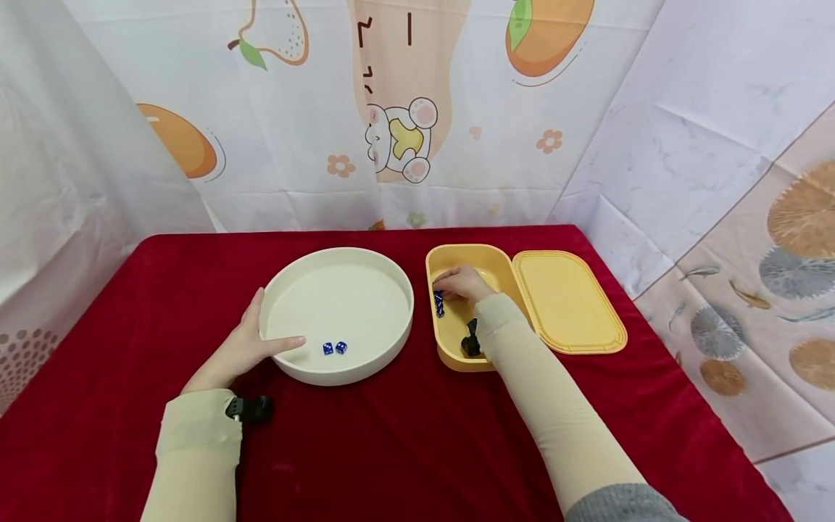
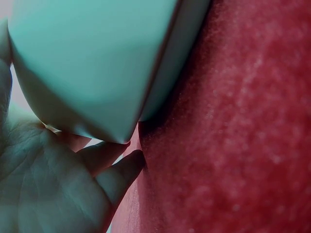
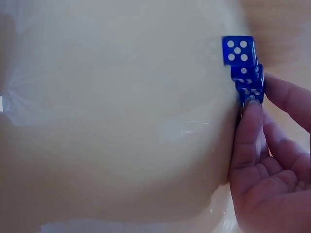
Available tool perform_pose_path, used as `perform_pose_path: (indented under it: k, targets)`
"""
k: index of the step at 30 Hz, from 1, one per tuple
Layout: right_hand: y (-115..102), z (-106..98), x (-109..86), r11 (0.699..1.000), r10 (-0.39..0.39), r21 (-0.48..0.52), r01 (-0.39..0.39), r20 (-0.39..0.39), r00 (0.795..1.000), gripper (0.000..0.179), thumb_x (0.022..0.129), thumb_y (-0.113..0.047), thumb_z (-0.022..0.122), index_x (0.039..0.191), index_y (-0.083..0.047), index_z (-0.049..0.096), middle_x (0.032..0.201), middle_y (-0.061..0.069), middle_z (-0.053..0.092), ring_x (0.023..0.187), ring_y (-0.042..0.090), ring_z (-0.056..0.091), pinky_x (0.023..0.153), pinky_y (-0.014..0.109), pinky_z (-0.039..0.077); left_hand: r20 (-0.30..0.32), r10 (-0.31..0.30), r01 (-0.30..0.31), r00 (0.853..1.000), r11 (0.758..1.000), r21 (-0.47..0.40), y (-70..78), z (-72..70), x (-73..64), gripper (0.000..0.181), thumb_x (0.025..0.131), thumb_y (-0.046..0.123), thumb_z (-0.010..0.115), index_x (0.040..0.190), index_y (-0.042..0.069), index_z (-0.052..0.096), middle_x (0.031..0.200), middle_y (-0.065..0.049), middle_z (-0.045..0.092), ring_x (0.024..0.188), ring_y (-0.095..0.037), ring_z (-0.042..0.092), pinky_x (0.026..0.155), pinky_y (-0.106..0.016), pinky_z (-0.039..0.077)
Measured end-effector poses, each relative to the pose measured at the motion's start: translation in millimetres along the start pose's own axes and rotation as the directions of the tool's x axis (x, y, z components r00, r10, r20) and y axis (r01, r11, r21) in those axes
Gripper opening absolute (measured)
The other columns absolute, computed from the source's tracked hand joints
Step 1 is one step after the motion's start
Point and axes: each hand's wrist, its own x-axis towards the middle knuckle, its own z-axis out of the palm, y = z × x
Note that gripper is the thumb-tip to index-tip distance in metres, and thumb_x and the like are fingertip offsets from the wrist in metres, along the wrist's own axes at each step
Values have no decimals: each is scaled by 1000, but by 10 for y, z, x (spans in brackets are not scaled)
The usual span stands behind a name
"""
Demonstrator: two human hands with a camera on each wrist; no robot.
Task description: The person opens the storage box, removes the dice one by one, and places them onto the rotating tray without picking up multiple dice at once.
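Observation:
A round white tray [image 1: 338, 308] stands on the red cloth, with two blue dice [image 1: 335, 348] inside near its front edge. My left hand [image 1: 244, 346] holds the tray's left side, thumb over the rim and fingers against the outer wall, as the left wrist view also shows. Inside the yellow box [image 1: 485, 255], several blue dice [image 1: 439, 304] line the left wall. My right hand [image 1: 462, 283] reaches into the box there. In the right wrist view, its thumb and a finger pinch the nearest blue die [image 3: 252, 93]; more dice sit just beyond it.
The box's yellow lid [image 1: 569, 301] lies flat on the cloth, against the box's right side. Red cloth [image 1: 365, 449] covers the table. Printed curtains [image 1: 293, 130] hang behind the table and on both sides.

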Motion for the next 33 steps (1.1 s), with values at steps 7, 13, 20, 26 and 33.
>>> perform_pose_path:
  k: [7,13,20,26,33]
  targets:
    - [-5,34,-9,1000,-18,-20,18,-21,1000,31,93,-5,64,121,9,65,89,3,63,64,6,56,65,17,52,-2,1,-1,1000,1000,3,1,-2,0,130,81,46,78,155,18,-25,165,-17,-15,152,-45,0,116,-70,13]
    - [8,39,1,999,-32,-36,31,-30,999,29,92,-4,65,117,10,67,81,-1,63,61,5,56,63,16,51,-1,3,-3,1000,1000,0,6,-2,-3,129,82,45,78,155,17,-25,165,-18,-15,151,-46,1,116,-70,13]
    - [14,40,-10,998,-33,-48,31,-49,998,25,91,-6,65,110,8,69,77,-3,62,61,6,57,63,17,52,-1,6,-6,1000,1000,4,-3,-3,0,130,81,46,78,155,16,-25,165,-19,-15,151,-46,0,116,-71,13]
    - [13,43,-15,999,-27,-35,25,-58,998,21,90,-8,66,105,6,70,73,-5,60,61,6,57,62,17,52,-3,14,-14,1000,1000,-2,-3,-1,10,129,82,44,78,155,16,-24,165,-18,-15,152,-45,0,117,-70,12]
    - [19,34,-1,1000,-15,-9,14,-80,997,15,89,-11,67,97,2,70,68,-3,58,59,7,59,61,17,53,-6,16,-16,1000,1000,5,2,1,10,129,82,45,78,155,16,-24,165,-18,-15,151,-46,1,116,-71,13]
